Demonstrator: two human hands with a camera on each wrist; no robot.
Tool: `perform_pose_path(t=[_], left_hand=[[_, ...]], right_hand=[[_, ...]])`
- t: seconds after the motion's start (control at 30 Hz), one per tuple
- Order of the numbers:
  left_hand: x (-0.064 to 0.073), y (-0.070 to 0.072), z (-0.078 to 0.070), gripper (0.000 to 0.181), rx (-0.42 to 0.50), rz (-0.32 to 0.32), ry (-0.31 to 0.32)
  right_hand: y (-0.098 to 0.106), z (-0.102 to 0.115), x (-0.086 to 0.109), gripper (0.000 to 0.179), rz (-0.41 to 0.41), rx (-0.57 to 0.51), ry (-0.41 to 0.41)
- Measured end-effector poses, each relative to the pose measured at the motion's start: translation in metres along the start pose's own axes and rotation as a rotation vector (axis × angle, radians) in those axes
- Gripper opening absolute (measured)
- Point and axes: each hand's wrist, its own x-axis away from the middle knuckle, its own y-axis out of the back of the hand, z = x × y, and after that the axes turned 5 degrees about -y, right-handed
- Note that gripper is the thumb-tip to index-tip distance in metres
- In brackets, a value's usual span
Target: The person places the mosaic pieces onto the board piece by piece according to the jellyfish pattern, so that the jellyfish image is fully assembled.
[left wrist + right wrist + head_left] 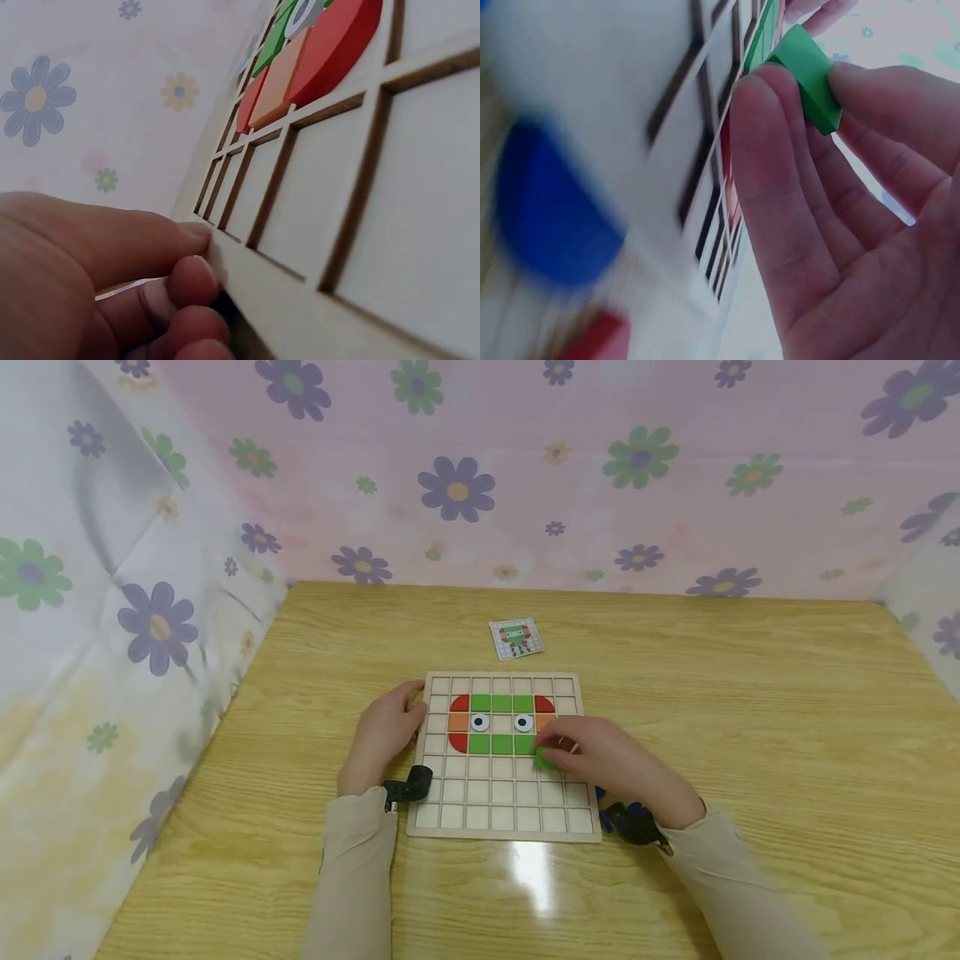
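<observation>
A wooden grid board lies on the table, with coloured tiles set in its upper squares. Two white eye tiles sit between green squares, with orange squares and rounded red corner tiles at the sides. My left hand holds the board's left edge; in the left wrist view its thumb and curled fingers meet at the rim. Between thumb and fingertips my right hand pinches a small green tile, low over the board just below the right end of the green row.
Beyond the board lies a small picture card showing a similar tile pattern on a grid. Blue pieces and a red piece lie by the board's right side, partly hidden under my right wrist. Flowered cloth encloses the wooden table.
</observation>
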Motion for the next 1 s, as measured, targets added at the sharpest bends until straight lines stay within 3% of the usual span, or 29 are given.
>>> perform_pose_path(t=[0.43,0.6,1.0], left_hand=[[0.000,0.000,-0.002,0.039,-0.079,-0.049,-0.035],[0.001,0.001,0.000,0.040,-0.096,-0.061,-0.034],[-0.001,-0.001,-0.002,0.040,-0.113,-0.055,-0.028]], right_hand=[[-0.023,0.025,-0.020,0.013,-0.052,0.018,0.023],[-0.029,0.036,-0.026,0.012,-0.071,0.082,-0.003],[-0.037,0.041,-0.020,0.008,-0.141,0.139,-0.021]])
